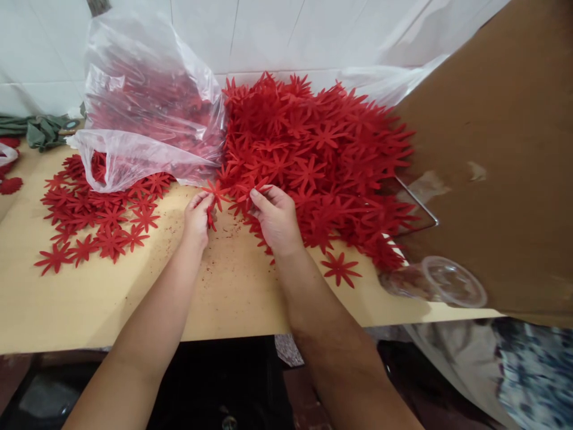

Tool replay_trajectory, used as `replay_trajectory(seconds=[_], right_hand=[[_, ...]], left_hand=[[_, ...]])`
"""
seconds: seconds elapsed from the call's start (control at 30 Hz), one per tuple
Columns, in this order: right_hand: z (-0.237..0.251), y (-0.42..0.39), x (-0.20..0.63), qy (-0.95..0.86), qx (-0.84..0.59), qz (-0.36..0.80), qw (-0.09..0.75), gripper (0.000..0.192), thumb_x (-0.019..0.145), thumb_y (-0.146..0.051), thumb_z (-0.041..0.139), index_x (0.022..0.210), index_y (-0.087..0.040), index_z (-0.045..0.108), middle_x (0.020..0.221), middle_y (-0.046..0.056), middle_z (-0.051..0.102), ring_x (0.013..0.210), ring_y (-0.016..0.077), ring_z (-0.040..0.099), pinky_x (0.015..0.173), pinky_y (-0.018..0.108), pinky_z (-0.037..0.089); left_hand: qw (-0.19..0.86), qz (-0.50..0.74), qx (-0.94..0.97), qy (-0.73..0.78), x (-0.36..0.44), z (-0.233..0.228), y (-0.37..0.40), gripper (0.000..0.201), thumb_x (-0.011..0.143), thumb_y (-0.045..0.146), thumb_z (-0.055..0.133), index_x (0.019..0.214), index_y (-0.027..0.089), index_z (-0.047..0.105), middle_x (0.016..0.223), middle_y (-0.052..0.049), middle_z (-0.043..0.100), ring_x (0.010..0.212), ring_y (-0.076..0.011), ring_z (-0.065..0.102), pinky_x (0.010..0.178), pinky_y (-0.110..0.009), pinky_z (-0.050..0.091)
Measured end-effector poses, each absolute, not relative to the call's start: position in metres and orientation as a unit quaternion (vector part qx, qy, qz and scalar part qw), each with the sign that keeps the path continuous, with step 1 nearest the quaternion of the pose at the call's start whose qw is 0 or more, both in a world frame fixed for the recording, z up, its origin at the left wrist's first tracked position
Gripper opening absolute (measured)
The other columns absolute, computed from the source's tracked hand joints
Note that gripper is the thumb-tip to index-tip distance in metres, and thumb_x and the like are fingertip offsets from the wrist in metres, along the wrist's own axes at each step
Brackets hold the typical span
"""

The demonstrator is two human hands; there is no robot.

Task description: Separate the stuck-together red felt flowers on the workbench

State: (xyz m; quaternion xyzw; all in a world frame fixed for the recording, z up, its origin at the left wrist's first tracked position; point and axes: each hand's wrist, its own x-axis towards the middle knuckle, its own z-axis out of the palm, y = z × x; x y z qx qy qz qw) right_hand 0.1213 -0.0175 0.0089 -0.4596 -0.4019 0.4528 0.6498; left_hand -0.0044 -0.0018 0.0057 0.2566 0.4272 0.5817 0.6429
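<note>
My left hand (197,218) is closed, its thumb and fingers pinching a red flower cutout (217,194) with narrow petals; more red petals show under the fingers. A short way to the right, my right hand (276,216) pinches another red flower cutout (253,190) at the near edge of a large heap of red flower cutouts (308,143). A smaller group of such cutouts (110,221) lies flat to the left of my left hand. One single cutout (341,269) rests by my right forearm.
A clear plastic bag (147,113) full of red pieces stands at the back left. On the right, a big cardboard box (496,161) rises beside the heap, with a clear plastic cup (430,280) on its side. Green cloth (45,128) lies at the far left of the table (237,292).
</note>
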Motion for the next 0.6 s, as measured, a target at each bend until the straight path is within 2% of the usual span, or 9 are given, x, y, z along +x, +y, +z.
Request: replay_trajectory(seconds=[0.23, 0.43, 0.6], right_hand=[[0.0122, -0.0204, 0.1217, -0.458, -0.481, 0.399, 0.633, 0.035, 0.070, -0.049, 0.059, 0.060, -0.019, 0.044, 0.050, -0.007, 0.041, 0.045, 0.0046, 0.036, 0.044, 0.020, 0.029], [0.0147, -0.0216, 0.1211, -0.455, -0.487, 0.399, 0.630, 0.042, 0.066, -0.053, 0.061, 0.054, -0.020, 0.038, 0.047, -0.008, 0.031, 0.043, 0.0042, 0.027, 0.042, 0.021, 0.024], [0.0158, -0.0218, 0.1197, -0.487, -0.491, 0.433, 0.579, 0.048, 0.060, -0.059, 0.062, 0.051, -0.019, 0.037, 0.045, -0.008, 0.033, 0.043, 0.0036, 0.027, 0.043, 0.021, 0.023]], left_hand=[[0.638, 0.559, 0.304, 0.433, -0.0026, 0.0056, -0.0024, 0.012, 0.066, 0.024, 0.060, 0.068, 0.017, 0.049, 0.047, 0.008, 0.041, 0.037, -0.0031, 0.036, 0.039, -0.017, 0.025], [0.662, 0.543, 0.323, 0.402, -0.0019, 0.0096, -0.0069, 0.029, 0.066, 0.037, 0.064, 0.061, 0.018, 0.043, 0.048, 0.008, 0.040, 0.038, -0.0021, 0.034, 0.038, -0.017, 0.023], [0.672, 0.506, 0.382, 0.382, 0.0000, 0.0115, -0.0106, 0.029, 0.061, 0.033, 0.070, 0.082, 0.017, 0.059, 0.056, 0.006, 0.050, 0.040, -0.0006, 0.036, 0.039, -0.016, 0.025]])
